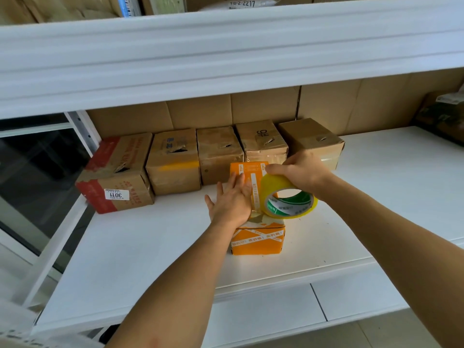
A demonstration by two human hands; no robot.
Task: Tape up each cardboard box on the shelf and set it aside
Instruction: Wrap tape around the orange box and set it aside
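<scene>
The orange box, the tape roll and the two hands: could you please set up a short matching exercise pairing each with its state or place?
Things:
1. orange box
2. tape roll
3. left hand
4. box with the 3011 label

States or places:
A. lies flat, fingers straight, on the orange box's top
B. stands at the left end of the back row
C. gripped by the right hand
D. stands alone on the shelf in front of the row

Pairs: 1-D, 2-C, 3-A, 4-B

An orange box (258, 237) stands upright mid-shelf, a yellowish tape roll (288, 197) on it; five brown boxes (218, 156) line the back
</scene>
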